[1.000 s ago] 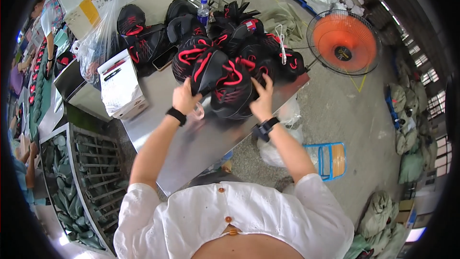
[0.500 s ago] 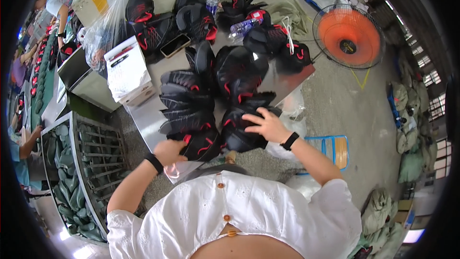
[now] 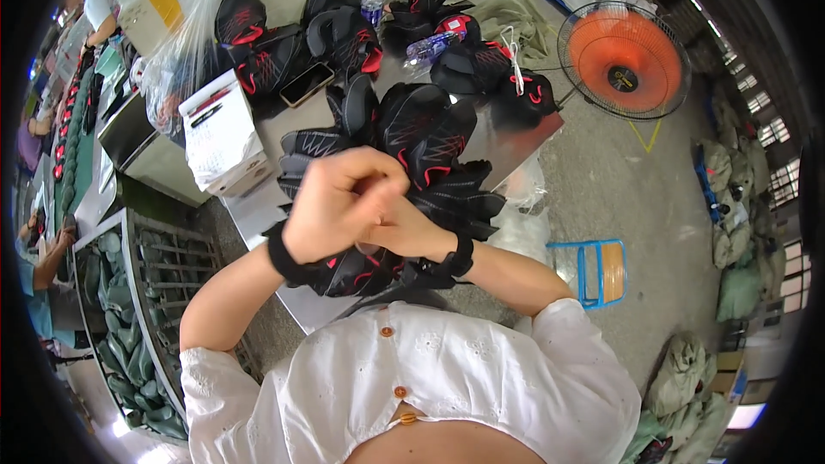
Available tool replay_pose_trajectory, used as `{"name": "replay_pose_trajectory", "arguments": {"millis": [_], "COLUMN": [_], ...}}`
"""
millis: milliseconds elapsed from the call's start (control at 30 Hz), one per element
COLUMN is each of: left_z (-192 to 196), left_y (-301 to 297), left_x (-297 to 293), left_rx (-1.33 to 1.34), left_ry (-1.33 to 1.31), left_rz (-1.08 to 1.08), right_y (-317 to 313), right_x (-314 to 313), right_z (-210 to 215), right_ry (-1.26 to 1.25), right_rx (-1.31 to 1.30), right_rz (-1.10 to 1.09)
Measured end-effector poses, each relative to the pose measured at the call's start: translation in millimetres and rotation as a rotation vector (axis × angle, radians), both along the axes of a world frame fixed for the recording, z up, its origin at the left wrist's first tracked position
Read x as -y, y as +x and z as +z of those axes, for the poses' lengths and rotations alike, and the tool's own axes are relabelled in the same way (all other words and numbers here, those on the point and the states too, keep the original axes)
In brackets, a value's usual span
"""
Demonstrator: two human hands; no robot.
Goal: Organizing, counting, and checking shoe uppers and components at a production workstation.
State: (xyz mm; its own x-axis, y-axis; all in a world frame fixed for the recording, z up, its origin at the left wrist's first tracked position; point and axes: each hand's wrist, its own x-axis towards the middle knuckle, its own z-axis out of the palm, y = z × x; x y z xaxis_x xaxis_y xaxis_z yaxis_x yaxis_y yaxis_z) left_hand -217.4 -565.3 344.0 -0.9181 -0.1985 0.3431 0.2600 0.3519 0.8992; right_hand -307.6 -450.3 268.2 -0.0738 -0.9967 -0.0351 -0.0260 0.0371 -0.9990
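My left hand [image 3: 331, 206] is raised above the table with its fingers curled in; it is slightly smeared by motion. Against it lies my right hand [image 3: 417, 230], whose fingers are mostly hidden behind the left. Whatever they may hold between them does not show. Both wrists wear black bands. Just below, a black shoe upper with red trim [image 3: 348, 271] rests at the table's near edge. More black uppers [image 3: 460, 198] are stacked right of my hands, and a larger black-and-red pair [image 3: 427, 133] lies beyond them.
A notepad with pens [image 3: 225, 133] and a phone [image 3: 307, 83] lie on the metal table [image 3: 262, 206]. Plastic bottles [image 3: 371, 4] stand among farther shoes. To the left is a cage of green shoe lasts [image 3: 129, 326]; to the right, an orange fan [image 3: 623, 60] and blue-framed stool [image 3: 601, 271].
My hands have left the uppers at either side and come together above them. The left rose and moved right; the right moved left.
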Motion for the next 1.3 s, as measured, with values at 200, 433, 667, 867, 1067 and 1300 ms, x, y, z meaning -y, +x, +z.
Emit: {"name": "replay_pose_trajectory", "arguments": {"millis": [200,433,667,867,1067,1300], "left_z": [-30,-112,-116,-127,-147,-140], "left_y": [-54,-145,-161,-188,-170,-134], "left_x": [73,163,143,105,86,83], "left_rx": [0.090,0.636,0.530,0.210,0.594,0.753], "left_ry": [-0.992,-1.229,-1.106,-1.235,-1.170,-1.369], "left_rz": [0.191,0.364,-0.091,-0.322,-0.144,0.011], "right_y": [-71,-171,-220,-206,-198,-222], "right_x": [-1,110,96,60,42,18], "right_z": [7,-41,-36,-29,-46,-35], "right_ry": [-0.441,-0.380,-0.102,0.031,0.020,-0.142], "right_rx": [-0.768,-1.559,-1.303,-1.566,-1.584,-1.536], "right_rz": [-0.225,-0.051,0.198,0.397,0.229,0.305]}}
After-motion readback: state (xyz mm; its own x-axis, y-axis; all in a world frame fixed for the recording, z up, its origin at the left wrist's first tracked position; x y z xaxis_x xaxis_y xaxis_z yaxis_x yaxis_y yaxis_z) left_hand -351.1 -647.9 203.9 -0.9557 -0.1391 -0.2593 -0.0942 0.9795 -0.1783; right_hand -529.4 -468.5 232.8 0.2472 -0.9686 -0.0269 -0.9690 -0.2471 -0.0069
